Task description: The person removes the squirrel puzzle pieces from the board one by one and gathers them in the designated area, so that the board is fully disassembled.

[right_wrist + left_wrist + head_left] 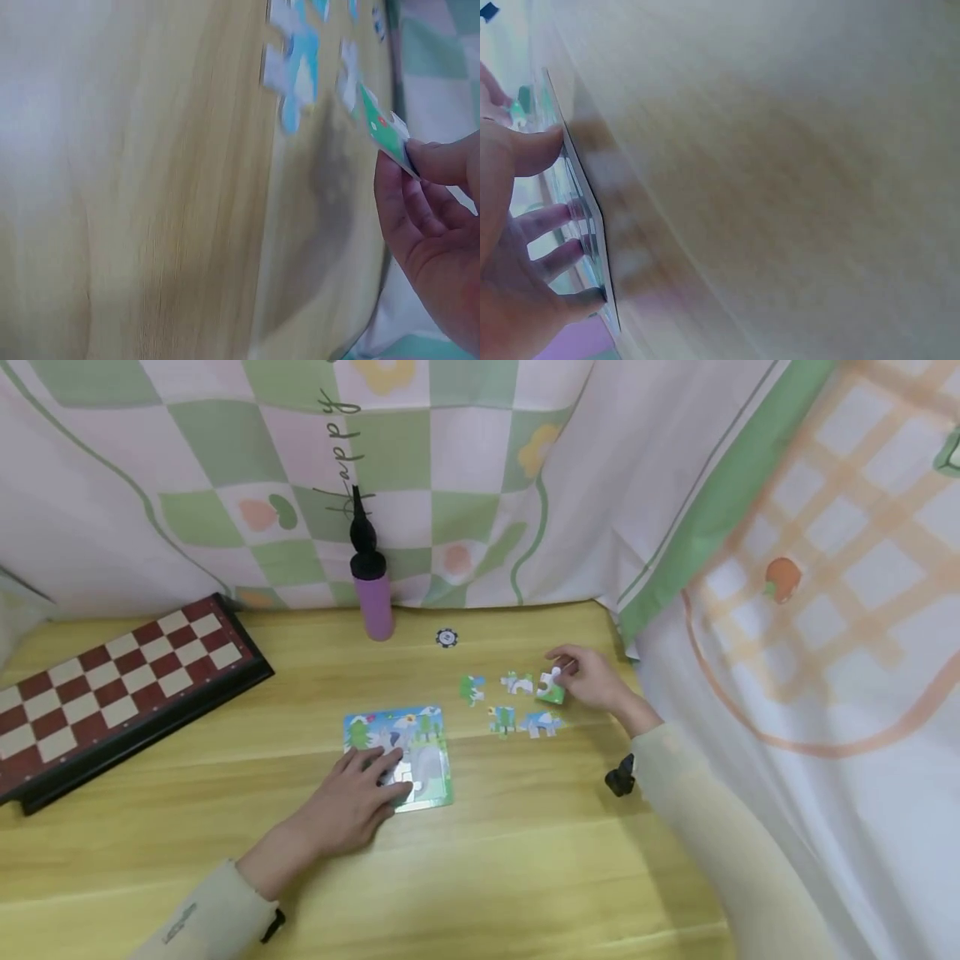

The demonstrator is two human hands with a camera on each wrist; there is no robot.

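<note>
Two hands work on one wooden table (525, 860), and the layout reads from left to right as follows.

At the far left of the head view a folding chessboard (112, 689) lies flat, well apart from the work and untouched. Above centre, a purple hand pump (372, 581) stands upright against the checked cloth backdrop (480, 468), with a small dark disc (446, 637) just to its right on the table.

At lower centre sits the puzzle board (408, 752), a partly filled picture frame. The left hand (360, 797) rests on its lower left part with fingers extended and pressing flat; the left wrist view shows the fingertips (574, 214) bearing down on the board edge. By judgement this pressure keeps the board from sliding.

To the right of the board, four loose puzzle pieces (504, 702) lie face up in a small cluster, near one another but mostly apart, so each picture can be read.

At centre right the right hand (592, 681) pinches a green puzzle piece (551, 687) between thumb and fingers. The right wrist view shows that piece (382, 127) tilted up off the wood, clear of the table, with a blue-and-white piece (296, 75) lying flat just beyond it.
</note>
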